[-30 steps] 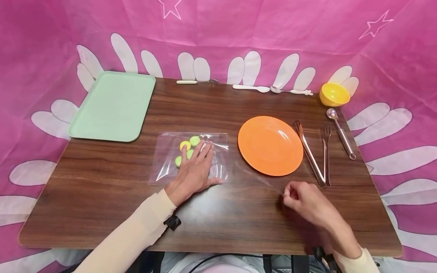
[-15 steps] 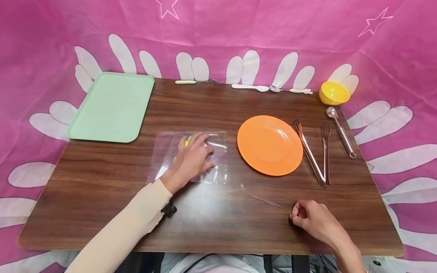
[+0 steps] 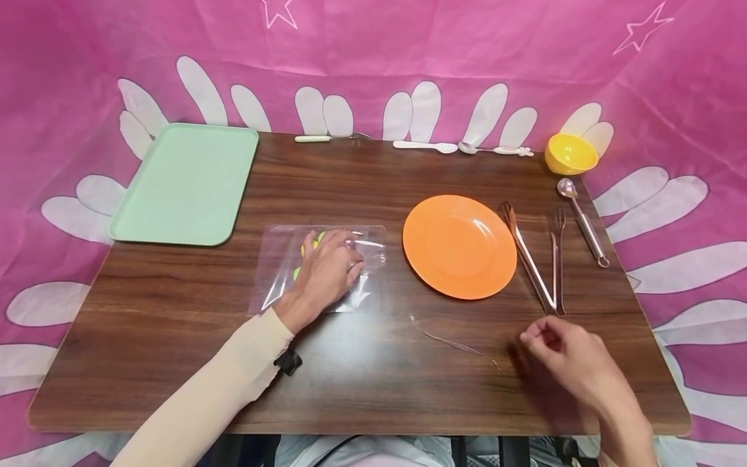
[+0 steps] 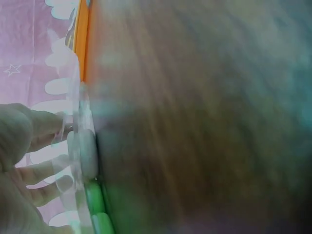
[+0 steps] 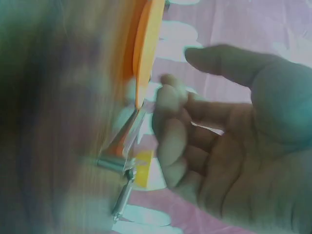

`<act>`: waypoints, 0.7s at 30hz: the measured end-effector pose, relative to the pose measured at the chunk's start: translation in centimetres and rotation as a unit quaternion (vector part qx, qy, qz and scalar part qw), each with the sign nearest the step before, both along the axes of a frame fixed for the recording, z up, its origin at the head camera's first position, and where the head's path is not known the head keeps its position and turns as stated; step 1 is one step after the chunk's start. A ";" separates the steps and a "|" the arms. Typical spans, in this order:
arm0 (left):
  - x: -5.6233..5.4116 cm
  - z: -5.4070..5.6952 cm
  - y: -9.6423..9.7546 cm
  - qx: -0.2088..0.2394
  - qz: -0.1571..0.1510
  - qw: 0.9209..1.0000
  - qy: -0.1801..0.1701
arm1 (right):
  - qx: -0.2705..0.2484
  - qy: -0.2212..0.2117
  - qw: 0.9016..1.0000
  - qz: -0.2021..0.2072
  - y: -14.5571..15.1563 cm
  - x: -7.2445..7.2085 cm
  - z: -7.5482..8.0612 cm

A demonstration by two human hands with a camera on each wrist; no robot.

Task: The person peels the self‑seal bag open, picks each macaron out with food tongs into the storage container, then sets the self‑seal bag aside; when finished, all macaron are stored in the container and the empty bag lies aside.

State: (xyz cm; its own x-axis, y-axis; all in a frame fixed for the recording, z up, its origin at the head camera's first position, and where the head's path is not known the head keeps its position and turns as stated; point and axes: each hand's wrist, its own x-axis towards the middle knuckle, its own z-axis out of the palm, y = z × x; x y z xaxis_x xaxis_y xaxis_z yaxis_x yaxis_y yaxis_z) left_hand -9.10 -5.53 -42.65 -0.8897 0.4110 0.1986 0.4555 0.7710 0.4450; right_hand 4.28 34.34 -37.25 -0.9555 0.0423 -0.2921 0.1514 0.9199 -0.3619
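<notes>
A clear plastic bag (image 3: 279, 266) lies flat on the table, holding several small round green and yellow pieces (image 3: 297, 273) that look like macarons. Over it is my left hand (image 3: 322, 269), covering part of the pieces; thumb and index finger pinch the bag's film, while the other fingers (image 4: 44, 195) touch it. A thin clear strip (image 3: 445, 340) rests on the table in front of the orange plate (image 3: 460, 248). To the right of the strip, my right hand (image 3: 574, 357) hovers with loosely curled fingers, thumb apart, holding nothing.
Right of the plate lie metal tongs (image 3: 528, 259), a fork (image 3: 558, 259) and a metal scoop (image 3: 583, 224), with a yellow bowl (image 3: 570, 155) behind. A green tray (image 3: 187, 185) stands at the left. A white spoon (image 3: 425, 146) and other cutlery line the back edge.
My right hand has let go of the clear strip, which stays on the table, and has moved right. My left hand has drawn its spread fingers in, thumb now nearer the index finger.
</notes>
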 end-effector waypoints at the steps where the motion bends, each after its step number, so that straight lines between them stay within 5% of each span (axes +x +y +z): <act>1: 0.0 0.2 0.1 -0.001 0.005 1.000 -0.004 | 0.005 0.020 1.000 -0.009 0.5 -0.6 0.0; 7: 0.2 1.0 0.2 0.025 0.030 0.999 -0.004 | 0.035 0.107 0.991 -0.078 3.5 -4.8 -1.6; 15: 0.3 2.0 -0.7 0.109 0.044 0.993 0.023 | 0.063 0.024 0.994 -0.081 5.3 -8.7 -3.5; 21: 0.3 2.4 -1.0 0.126 0.053 0.990 0.030 | 0.071 0.039 0.994 -0.068 6.0 -8.8 -3.9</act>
State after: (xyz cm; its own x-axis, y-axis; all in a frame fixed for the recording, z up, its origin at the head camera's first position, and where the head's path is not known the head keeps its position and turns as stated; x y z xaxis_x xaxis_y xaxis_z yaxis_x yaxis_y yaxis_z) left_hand -8.75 -6.53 -40.28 -0.9087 0.2465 0.3368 0.4094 0.6834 0.6045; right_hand -4.52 40.33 -41.15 -0.9574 0.2091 -0.1991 0.2552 0.9354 -0.2446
